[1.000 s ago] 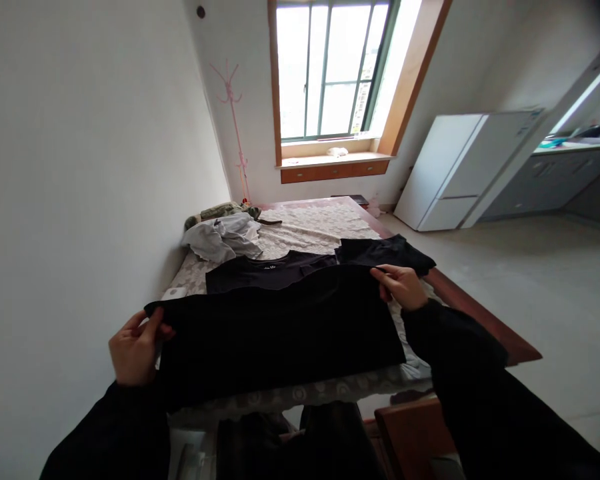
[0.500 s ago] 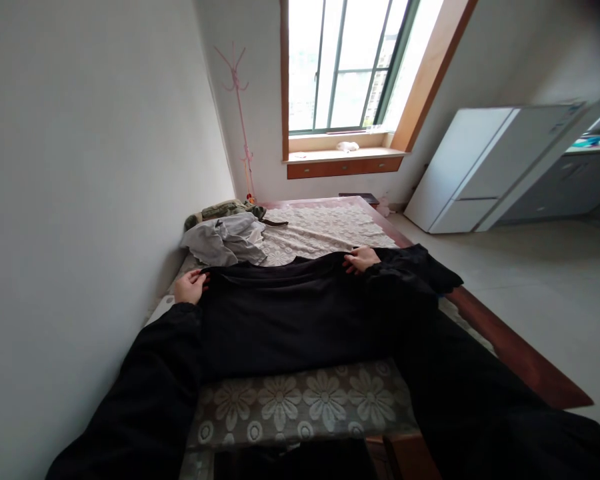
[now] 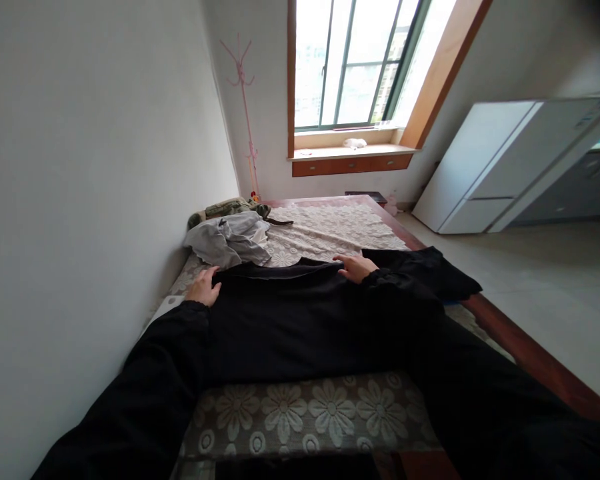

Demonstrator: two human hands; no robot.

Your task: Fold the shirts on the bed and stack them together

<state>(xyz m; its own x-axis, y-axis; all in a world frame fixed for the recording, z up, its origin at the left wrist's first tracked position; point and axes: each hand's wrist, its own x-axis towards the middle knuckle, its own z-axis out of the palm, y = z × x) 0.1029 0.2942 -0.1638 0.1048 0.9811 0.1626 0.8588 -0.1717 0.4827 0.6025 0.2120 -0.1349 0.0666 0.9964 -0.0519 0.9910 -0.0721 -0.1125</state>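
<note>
A second ago the person held the near edge of the black garment (image 3: 290, 320) lifted in the air with both hands; now this edge is carried forward and laid on the far part, so the garment lies doubled and flat on the bed (image 3: 305, 407), across its width, over the flower-patterned lace cover (image 3: 330, 230). The left hand (image 3: 203, 288) rests at the left far corner of the fold and the right hand (image 3: 357, 268) at the right far edge. Both lie with fingers spread and flat on the cloth, pressing more than pinching, and nothing is clenched in them. Judged from this, one fold is made and the hands only settle the edge. A grey crumpled garment (image 3: 229, 239) lies just behind, near the wall (image 3: 80, 167), apart from the black one.
</note>
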